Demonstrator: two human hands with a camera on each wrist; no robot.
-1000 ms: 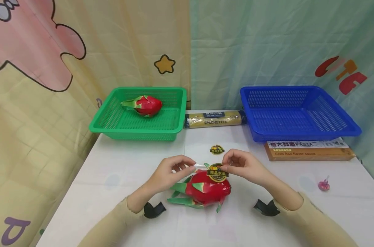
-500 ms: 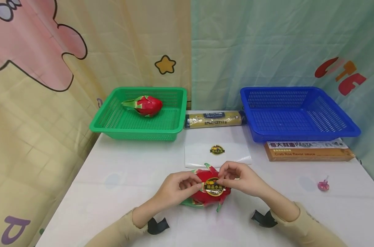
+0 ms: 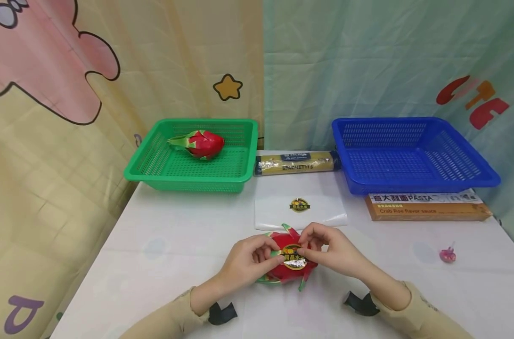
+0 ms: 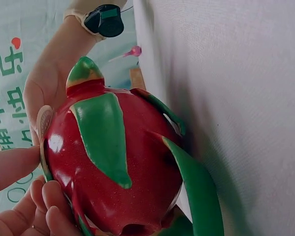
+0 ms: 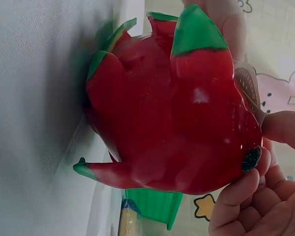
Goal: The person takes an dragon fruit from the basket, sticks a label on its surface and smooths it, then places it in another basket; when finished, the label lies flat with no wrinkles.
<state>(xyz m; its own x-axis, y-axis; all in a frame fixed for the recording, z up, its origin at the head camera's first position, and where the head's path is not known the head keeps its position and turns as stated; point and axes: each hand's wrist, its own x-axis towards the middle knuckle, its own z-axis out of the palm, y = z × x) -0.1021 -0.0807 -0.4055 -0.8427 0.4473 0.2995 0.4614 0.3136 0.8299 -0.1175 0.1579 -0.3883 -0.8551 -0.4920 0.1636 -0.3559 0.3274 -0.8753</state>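
Note:
A red dragon fruit (image 3: 278, 273) with green-tipped scales lies on the white table in front of me. Over its top is a black and gold oval sticker (image 3: 294, 263). My left hand (image 3: 248, 261) pinches the sticker's left edge, and my right hand (image 3: 333, 247) pinches the right edge. In the left wrist view the sticker (image 4: 45, 120) stands edge-on against the fruit, under the left thumb. The right wrist view shows the sticker (image 5: 248, 86) partly lifted from the red skin, with curled fingers touching the fruit's dark end.
Behind the fruit lies a white sheet (image 3: 278, 212) bearing a similar sticker. A green basket (image 3: 193, 180) holds another dragon fruit (image 3: 206, 144). There is a blue basket (image 3: 418, 183), a spaghetti pack (image 3: 297, 163), a pasta box (image 3: 430, 213) and a small pink object (image 3: 447, 254).
Both hands have come down and nearer to me, bringing the sticker from above the fruit's far side onto its top. In the last half second they have barely shifted.

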